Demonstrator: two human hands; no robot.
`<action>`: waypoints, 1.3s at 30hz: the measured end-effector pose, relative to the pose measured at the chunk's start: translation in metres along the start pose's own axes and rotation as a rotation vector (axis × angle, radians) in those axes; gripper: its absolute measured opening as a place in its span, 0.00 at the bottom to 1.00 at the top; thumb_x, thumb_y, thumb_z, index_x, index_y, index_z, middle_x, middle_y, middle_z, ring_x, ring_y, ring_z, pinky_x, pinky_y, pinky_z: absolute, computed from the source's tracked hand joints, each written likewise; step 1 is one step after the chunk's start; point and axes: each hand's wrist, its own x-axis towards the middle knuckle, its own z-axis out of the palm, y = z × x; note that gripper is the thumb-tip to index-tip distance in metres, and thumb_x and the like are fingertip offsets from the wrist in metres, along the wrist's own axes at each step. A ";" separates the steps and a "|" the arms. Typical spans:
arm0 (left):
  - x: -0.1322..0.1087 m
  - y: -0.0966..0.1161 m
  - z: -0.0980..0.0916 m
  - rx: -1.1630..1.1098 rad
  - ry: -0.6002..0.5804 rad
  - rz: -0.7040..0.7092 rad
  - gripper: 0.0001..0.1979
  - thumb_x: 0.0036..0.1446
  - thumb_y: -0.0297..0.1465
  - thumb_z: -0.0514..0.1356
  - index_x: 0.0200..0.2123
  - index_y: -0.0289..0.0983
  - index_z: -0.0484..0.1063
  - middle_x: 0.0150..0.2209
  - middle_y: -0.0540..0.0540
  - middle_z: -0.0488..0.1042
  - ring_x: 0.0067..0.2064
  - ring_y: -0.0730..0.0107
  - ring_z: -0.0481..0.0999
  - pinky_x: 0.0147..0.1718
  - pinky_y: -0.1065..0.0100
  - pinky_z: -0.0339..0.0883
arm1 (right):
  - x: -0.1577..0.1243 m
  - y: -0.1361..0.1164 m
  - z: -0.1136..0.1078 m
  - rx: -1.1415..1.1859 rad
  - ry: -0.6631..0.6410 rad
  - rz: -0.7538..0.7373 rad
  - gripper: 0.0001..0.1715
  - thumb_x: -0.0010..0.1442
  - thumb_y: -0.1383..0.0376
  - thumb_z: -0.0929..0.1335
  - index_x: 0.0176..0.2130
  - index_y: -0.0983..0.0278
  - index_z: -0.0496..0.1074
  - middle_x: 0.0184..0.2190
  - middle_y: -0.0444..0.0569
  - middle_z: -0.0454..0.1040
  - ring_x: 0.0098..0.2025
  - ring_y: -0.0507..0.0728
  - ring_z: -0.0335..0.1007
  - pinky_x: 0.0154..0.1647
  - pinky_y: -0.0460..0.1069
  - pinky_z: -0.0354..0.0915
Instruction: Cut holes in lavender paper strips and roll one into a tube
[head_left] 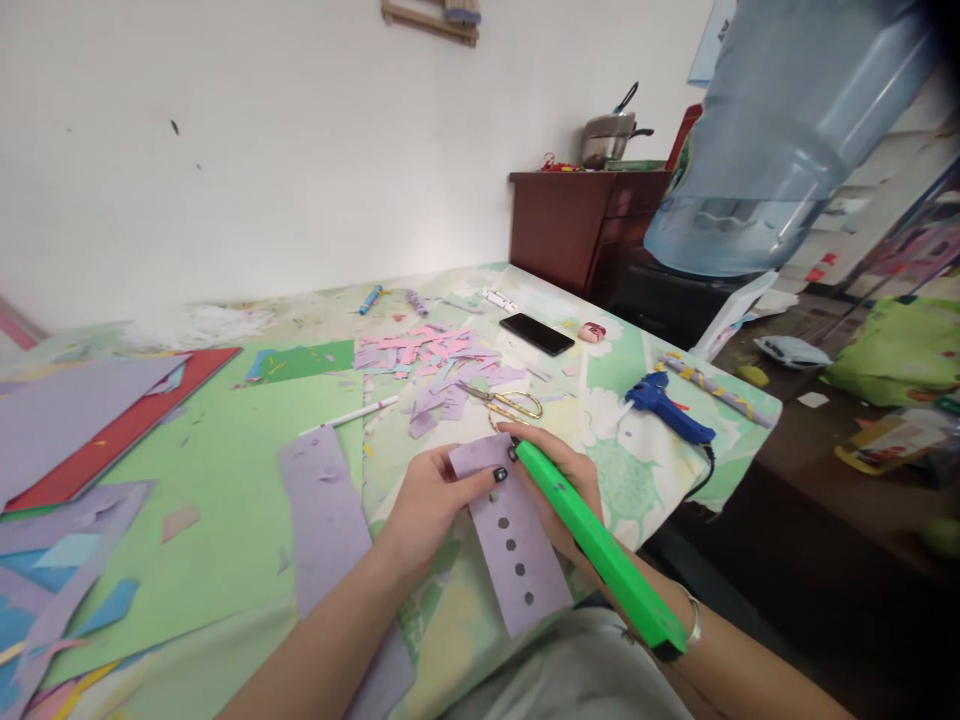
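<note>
My left hand (pixel 435 505) is closed on a purple paper strip (pixel 536 575), its dark-nailed thumb pressed on the face of the paper. Several round holes run in a row down the strip. In my right hand (pixel 566 470) is a green-handled hole punch (pixel 600 545), its head at the strip's upper right edge. Most of my right fingers are hidden behind the punch and the paper. Gold-handled scissors (pixel 517 404) lie just beyond my hands. A longer purple strip (pixel 326 520) lies to the left, under my left forearm.
Pink and purple paper scraps (pixel 435 355) cover the middle of the table. A black phone (pixel 537 333) and a blue glue gun (pixel 667 408) lie to the right. Coloured sheets (pixel 82 410) are stacked at left. A large water bottle (pixel 787 140) stands beyond the table's right side.
</note>
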 end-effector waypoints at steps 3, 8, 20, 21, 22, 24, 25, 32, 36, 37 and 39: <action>0.000 -0.001 -0.001 0.053 0.035 0.010 0.13 0.42 0.33 0.68 0.30 0.32 0.73 0.26 0.45 0.75 0.27 0.68 0.73 0.29 0.67 0.67 | -0.001 0.005 -0.001 0.033 -0.045 0.003 0.20 0.57 0.71 0.65 0.49 0.57 0.71 0.47 0.46 0.74 0.50 0.57 0.70 0.51 0.51 0.66; -0.002 -0.001 0.000 0.191 0.064 0.026 0.12 0.44 0.35 0.66 0.29 0.32 0.73 0.24 0.47 0.74 0.24 0.70 0.71 0.25 0.70 0.63 | -0.001 0.011 -0.002 0.024 -0.078 0.027 0.20 0.57 0.69 0.65 0.49 0.56 0.72 0.47 0.45 0.74 0.48 0.58 0.71 0.50 0.52 0.67; 0.001 -0.002 -0.008 0.096 0.113 0.074 0.15 0.43 0.35 0.68 0.33 0.31 0.75 0.29 0.44 0.77 0.28 0.68 0.74 0.29 0.68 0.65 | 0.001 0.001 0.003 0.036 -0.062 0.048 0.20 0.54 0.70 0.68 0.47 0.55 0.73 0.46 0.44 0.75 0.49 0.57 0.71 0.52 0.52 0.66; 0.000 -0.001 -0.008 0.043 0.089 0.073 0.15 0.44 0.35 0.67 0.34 0.31 0.75 0.29 0.44 0.77 0.28 0.68 0.74 0.30 0.68 0.66 | 0.001 -0.001 0.003 0.049 -0.053 0.054 0.20 0.54 0.70 0.68 0.47 0.55 0.73 0.46 0.43 0.75 0.49 0.57 0.71 0.52 0.52 0.66; -0.001 0.000 -0.007 -0.015 0.058 0.069 0.14 0.46 0.35 0.66 0.35 0.31 0.75 0.29 0.44 0.77 0.28 0.68 0.74 0.30 0.67 0.66 | 0.001 -0.002 0.003 0.060 -0.040 0.060 0.20 0.54 0.70 0.68 0.46 0.55 0.73 0.46 0.43 0.75 0.48 0.57 0.71 0.51 0.52 0.67; -0.003 0.003 -0.006 -0.126 0.006 0.057 0.13 0.48 0.35 0.65 0.35 0.31 0.75 0.29 0.43 0.77 0.29 0.69 0.75 0.32 0.67 0.67 | 0.001 -0.004 0.003 0.071 -0.013 0.064 0.20 0.54 0.71 0.68 0.46 0.54 0.73 0.45 0.43 0.76 0.47 0.56 0.72 0.50 0.52 0.67; -0.004 0.004 -0.005 -0.163 -0.005 0.047 0.13 0.49 0.35 0.64 0.35 0.31 0.75 0.29 0.43 0.77 0.29 0.69 0.75 0.32 0.68 0.67 | 0.001 -0.004 0.003 0.074 -0.003 0.063 0.20 0.53 0.71 0.68 0.46 0.54 0.73 0.44 0.43 0.76 0.47 0.56 0.72 0.50 0.52 0.68; -0.008 0.005 -0.002 -0.225 -0.014 0.011 0.10 0.50 0.33 0.64 0.32 0.31 0.75 0.27 0.44 0.77 0.28 0.70 0.75 0.32 0.70 0.66 | 0.000 -0.006 0.003 0.034 0.017 0.076 0.19 0.53 0.69 0.69 0.45 0.56 0.74 0.45 0.44 0.76 0.47 0.58 0.72 0.49 0.54 0.69; -0.007 0.005 -0.003 -0.220 -0.045 0.012 0.11 0.51 0.34 0.63 0.34 0.31 0.75 0.28 0.43 0.77 0.29 0.69 0.75 0.33 0.68 0.66 | 0.000 -0.007 0.003 0.028 0.012 0.068 0.20 0.53 0.70 0.69 0.46 0.55 0.73 0.44 0.43 0.76 0.47 0.58 0.72 0.49 0.53 0.69; -0.007 0.004 -0.003 -0.218 -0.048 0.010 0.11 0.51 0.34 0.63 0.33 0.31 0.75 0.28 0.43 0.77 0.29 0.68 0.75 0.33 0.68 0.66 | 0.000 -0.007 0.003 0.027 0.009 0.069 0.20 0.53 0.70 0.69 0.46 0.55 0.73 0.44 0.43 0.76 0.47 0.58 0.72 0.49 0.53 0.69; -0.007 0.004 -0.005 -0.219 -0.041 0.013 0.10 0.51 0.34 0.63 0.31 0.32 0.76 0.28 0.44 0.77 0.29 0.68 0.75 0.33 0.68 0.66 | 0.000 -0.007 0.003 0.022 0.006 0.074 0.19 0.53 0.69 0.69 0.45 0.55 0.74 0.45 0.44 0.76 0.47 0.58 0.72 0.49 0.54 0.69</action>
